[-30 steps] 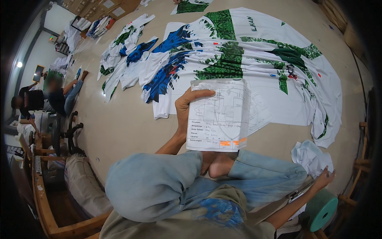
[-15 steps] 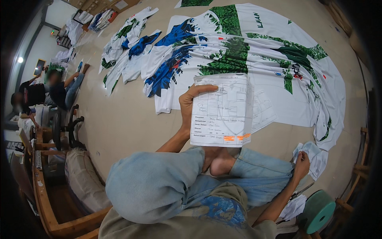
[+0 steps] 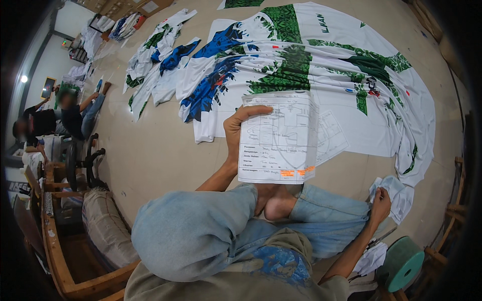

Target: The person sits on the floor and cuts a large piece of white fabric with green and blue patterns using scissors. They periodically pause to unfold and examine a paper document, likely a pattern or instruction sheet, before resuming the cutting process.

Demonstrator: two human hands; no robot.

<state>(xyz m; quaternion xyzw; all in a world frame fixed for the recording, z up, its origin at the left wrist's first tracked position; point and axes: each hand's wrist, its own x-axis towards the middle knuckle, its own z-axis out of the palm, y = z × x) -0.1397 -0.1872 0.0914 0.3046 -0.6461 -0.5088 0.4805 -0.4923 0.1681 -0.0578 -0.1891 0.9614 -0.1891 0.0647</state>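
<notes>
My left hand [image 3: 238, 125] grips printed paper sheets [image 3: 277, 140] with hand-drawn garment sketches, handwriting and orange marks, held upright above my bare feet [image 3: 276, 203]; another sheet [image 3: 331, 140] shows behind them. My right hand [image 3: 380, 200], fingers closed, is beside my right knee at a crumpled pale cloth [image 3: 399, 200]; what is between the fingertips is hard to make out. Beyond the sheets, a wide white fabric [image 3: 361, 130] with green and blue printed patterns lies rumpled on the floor.
Loose fabric pieces [image 3: 150, 65] lie further left. Two people [image 3: 73, 115] sit at the left beside a black chair [image 3: 90, 160]. A wooden frame [image 3: 50, 231] and sack [image 3: 108, 226] flank me on the left; a green spool [image 3: 401, 266] is at lower right. Cardboard boxes [image 3: 135, 7] stand behind.
My right hand has moved up and left at the pale cloth, its fingers curling closed. The sheets in my left hand sit slightly higher in the picture than a second ago.
</notes>
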